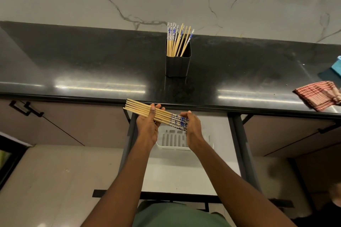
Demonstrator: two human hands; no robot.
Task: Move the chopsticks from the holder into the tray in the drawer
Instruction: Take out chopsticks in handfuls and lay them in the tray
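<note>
A black square holder (177, 64) stands on the dark counter with several wooden chopsticks (178, 39) upright in it, some with blue-and-white patterned tops. Both hands hold a flat bundle of several chopsticks (140, 109) just above the open drawer (184, 171). My left hand (147, 127) grips the bundle's plain wooden middle, thumb on top. My right hand (192, 125) presses against the patterned ends. The plain tips point left, past the drawer's edge. Under the hands a white slotted tray (173, 140) lies in the drawer, partly hidden by them.
A red checked cloth (319, 96) lies at the counter's right edge, with a blue object (336, 66) behind it. Closed cabinet fronts with black handles (25, 109) flank the drawer. A marble wall rises behind the counter.
</note>
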